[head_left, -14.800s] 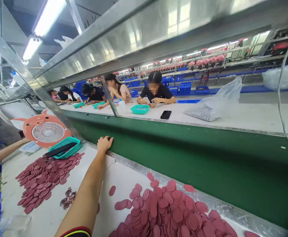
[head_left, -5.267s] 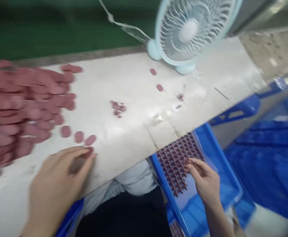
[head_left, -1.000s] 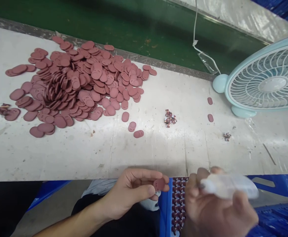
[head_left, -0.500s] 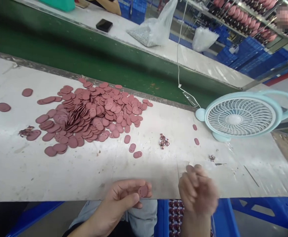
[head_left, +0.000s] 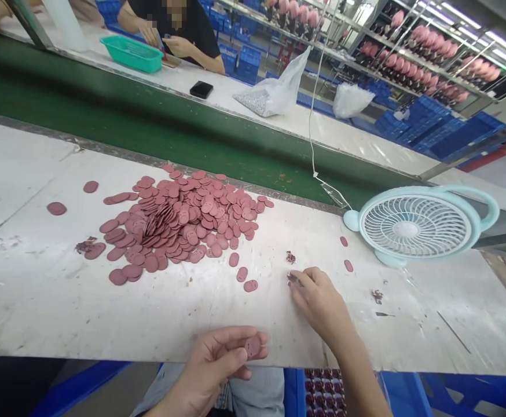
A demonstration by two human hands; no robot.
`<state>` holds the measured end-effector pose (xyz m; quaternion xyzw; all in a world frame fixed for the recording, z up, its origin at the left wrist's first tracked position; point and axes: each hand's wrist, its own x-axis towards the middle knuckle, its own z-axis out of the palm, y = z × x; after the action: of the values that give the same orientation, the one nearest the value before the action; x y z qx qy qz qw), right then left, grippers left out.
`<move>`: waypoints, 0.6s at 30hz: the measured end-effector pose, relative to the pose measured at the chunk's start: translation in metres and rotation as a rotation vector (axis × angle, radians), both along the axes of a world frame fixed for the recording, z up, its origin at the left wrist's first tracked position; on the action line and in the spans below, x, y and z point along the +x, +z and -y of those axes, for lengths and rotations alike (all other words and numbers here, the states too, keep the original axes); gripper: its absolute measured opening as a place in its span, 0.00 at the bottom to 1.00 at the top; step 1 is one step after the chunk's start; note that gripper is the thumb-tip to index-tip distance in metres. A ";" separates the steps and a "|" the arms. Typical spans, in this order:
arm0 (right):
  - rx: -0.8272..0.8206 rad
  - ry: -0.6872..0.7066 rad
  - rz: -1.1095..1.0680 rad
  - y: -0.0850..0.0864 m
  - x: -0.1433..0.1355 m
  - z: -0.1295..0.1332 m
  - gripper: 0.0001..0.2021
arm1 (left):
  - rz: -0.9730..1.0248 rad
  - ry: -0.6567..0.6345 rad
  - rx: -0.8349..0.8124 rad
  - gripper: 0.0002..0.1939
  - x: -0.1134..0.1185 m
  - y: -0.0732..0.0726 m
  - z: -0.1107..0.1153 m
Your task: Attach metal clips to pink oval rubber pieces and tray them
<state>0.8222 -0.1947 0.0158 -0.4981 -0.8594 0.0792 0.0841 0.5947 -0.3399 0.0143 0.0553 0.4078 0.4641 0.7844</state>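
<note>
My left hand [head_left: 222, 356] is closed at the table's front edge, pinching a reddish-brown oval disc [head_left: 253, 346] with small holes between thumb and fingers. My right hand [head_left: 318, 295] reaches over the table, its thumb and fingertips drawn together on small shiny dark-red pieces [head_left: 293, 279]; how many it grips is hidden. Just beyond the fingertips lies a little cluster of similar shiny bits [head_left: 290, 257]. Left of centre spreads a large heap of oval discs [head_left: 192, 214]. Several single discs lie around it, one of them a loose disc [head_left: 250, 285] between heap and right hand.
A light-blue fan [head_left: 413, 223] lies tilted at the right, its white cord [head_left: 311, 121] running upward. Below the table edge is a blue crate [head_left: 294, 394] holding rows of dark-red parts [head_left: 325, 394]. Across the green gap, a person sits behind a green basket [head_left: 134, 55].
My right hand has moved forward and left, from near the table's front edge to the shiny pieces. My left hand still holds its disc. The view has tilted upward.
</note>
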 end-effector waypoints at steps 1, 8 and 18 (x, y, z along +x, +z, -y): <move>-0.004 0.015 0.026 0.003 0.001 0.005 0.09 | 0.003 -0.002 0.002 0.21 0.000 -0.001 0.000; -0.040 0.066 0.094 0.015 -0.004 0.027 0.11 | -0.024 -0.020 0.025 0.18 0.003 -0.005 -0.005; -0.129 0.057 -0.047 0.026 -0.003 0.032 0.06 | -0.029 -0.012 0.035 0.15 0.003 -0.008 -0.001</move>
<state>0.8192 -0.2269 0.0419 -0.4758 -0.8642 0.1483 0.0695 0.5975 -0.3393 0.0067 0.0779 0.4106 0.4657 0.7801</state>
